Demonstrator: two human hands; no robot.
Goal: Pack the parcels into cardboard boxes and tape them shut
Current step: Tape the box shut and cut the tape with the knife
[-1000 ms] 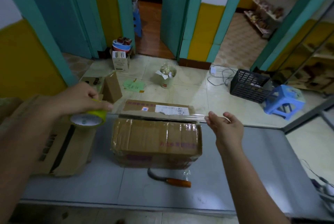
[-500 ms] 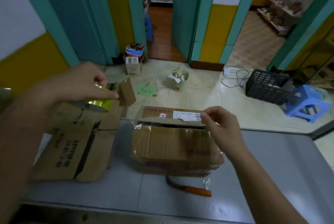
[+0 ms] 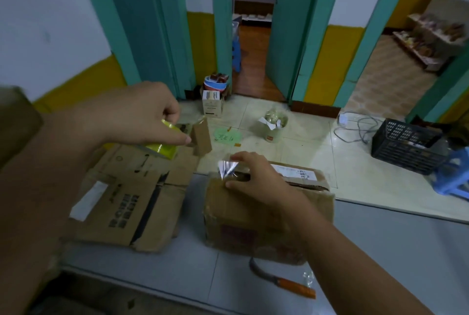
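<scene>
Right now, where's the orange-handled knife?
Head view, lower centre-right: the knife lies on the grey table near its front edge, just in front of the cardboard box.

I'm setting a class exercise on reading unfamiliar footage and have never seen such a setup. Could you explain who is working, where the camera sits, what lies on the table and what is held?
No machine here: a person works with two bare hands, filmed by a wide-angle camera worn on the head, looking forward and down. The left hand grips a yellow roll of clear tape. The right hand pinches the tape's loose end at the top of a brown cardboard box on the grey table. Beside it lies a flattened cardboard box; in front, a knife with an orange handle.
</scene>
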